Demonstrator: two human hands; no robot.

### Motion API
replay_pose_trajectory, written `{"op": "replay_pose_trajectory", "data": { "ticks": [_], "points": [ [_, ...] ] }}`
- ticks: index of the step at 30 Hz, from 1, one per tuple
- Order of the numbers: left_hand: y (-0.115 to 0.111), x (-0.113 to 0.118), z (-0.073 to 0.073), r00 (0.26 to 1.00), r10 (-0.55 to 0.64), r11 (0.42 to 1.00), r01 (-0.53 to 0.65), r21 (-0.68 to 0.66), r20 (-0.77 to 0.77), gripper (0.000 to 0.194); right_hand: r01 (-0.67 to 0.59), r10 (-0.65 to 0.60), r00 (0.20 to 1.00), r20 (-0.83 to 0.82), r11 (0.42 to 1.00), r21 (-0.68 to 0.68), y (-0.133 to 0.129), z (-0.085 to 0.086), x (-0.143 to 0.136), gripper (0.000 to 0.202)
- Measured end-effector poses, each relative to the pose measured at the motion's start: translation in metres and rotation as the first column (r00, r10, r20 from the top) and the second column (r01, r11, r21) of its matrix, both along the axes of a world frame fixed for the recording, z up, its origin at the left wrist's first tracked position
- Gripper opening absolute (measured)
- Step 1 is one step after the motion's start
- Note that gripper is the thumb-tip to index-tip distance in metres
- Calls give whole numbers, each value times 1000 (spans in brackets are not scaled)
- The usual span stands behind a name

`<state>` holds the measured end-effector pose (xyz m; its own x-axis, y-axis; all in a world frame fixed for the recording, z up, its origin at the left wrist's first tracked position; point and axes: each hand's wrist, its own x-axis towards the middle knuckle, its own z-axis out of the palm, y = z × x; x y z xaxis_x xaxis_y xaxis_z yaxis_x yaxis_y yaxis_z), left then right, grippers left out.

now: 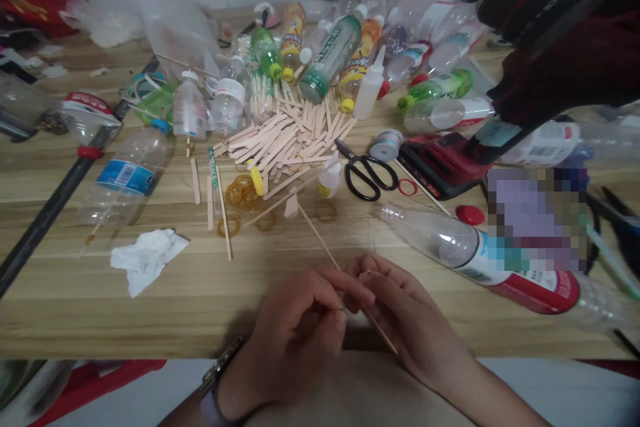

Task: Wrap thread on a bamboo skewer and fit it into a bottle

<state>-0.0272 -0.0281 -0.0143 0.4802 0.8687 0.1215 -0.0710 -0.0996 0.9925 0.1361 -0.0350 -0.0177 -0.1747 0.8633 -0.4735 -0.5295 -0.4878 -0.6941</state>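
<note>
A thin wooden stick (321,241) slants from the middle of the table down through both hands. Its lower end shows along my right palm, and the upper end reaches a small flat wood piece (291,205) by another crossing stick. My right hand (405,310) is closed around the stick, fingertips bunched together. My left hand (305,317), with a watch on the wrist, is closed in a pinch beside it, the index finger lying across the stick. Something thin and strand-like shows at the left fingertips, too small to name. Beyond the hands are scissors (364,172) and a small glue bottle (329,179).
A pile of craft sticks (285,137) lies mid-table, with rubber bands (241,193) in front. Plastic bottles (333,57) crowd the back. A red-black power tool (450,163) stands right, near a lying bottle (540,287). Crumpled tissue (147,257) is left.
</note>
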Motion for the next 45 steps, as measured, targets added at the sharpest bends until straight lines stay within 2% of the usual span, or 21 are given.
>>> {"op": "replay_pose_trajectory", "data": {
  "ticks": [2,5,9,12,15,18,25,35,38,40,42,43,45],
  "points": [
    [0,1,-2,998,-50,997,53,-51,50,16,-6,6,998,-58,1000,5,1,0,1,34],
    [2,4,-2,994,-31,998,36,-52,105,17,-4,7,993,-119,1000,26,2,-1,2,33],
    [5,8,-1,997,36,999,-36,-9,62,22,48,-37,980,-197,997,54,2,-1,1,33],
    [5,10,-2,994,84,994,-79,-77,65,24,69,-53,964,-262,996,53,4,0,-1,32],
    [3,13,-4,992,108,983,-97,-153,67,24,25,-16,958,-287,999,27,6,1,-3,32],
    [2,14,-3,993,116,976,-114,-184,2,25,-1,0,963,-268,1000,-3,8,1,-3,35],
    [2,14,3,972,146,987,-155,-36,-183,23,-16,8,977,-211,999,-38,11,4,-4,40],
    [2,16,9,962,113,993,-117,-2,-247,21,-31,19,988,-155,997,-76,10,3,-4,41],
    [7,18,6,983,110,983,-129,-134,-145,22,-4,-5,989,-149,998,-59,11,5,-4,41],
    [11,19,2,992,119,950,-107,-292,26,21,8,-15,989,-148,999,-51,11,5,-3,41],
    [15,19,-2,965,169,896,-67,-438,199,18,14,-21,989,-149,999,-48,11,6,-1,39],
    [16,18,-4,948,213,868,-72,-492,237,17,19,-26,988,-151,999,-47,11,6,0,38],
    [16,15,-5,934,315,822,-177,-542,171,15,40,-46,986,-161,998,-40,11,6,1,38]
  ]
}}
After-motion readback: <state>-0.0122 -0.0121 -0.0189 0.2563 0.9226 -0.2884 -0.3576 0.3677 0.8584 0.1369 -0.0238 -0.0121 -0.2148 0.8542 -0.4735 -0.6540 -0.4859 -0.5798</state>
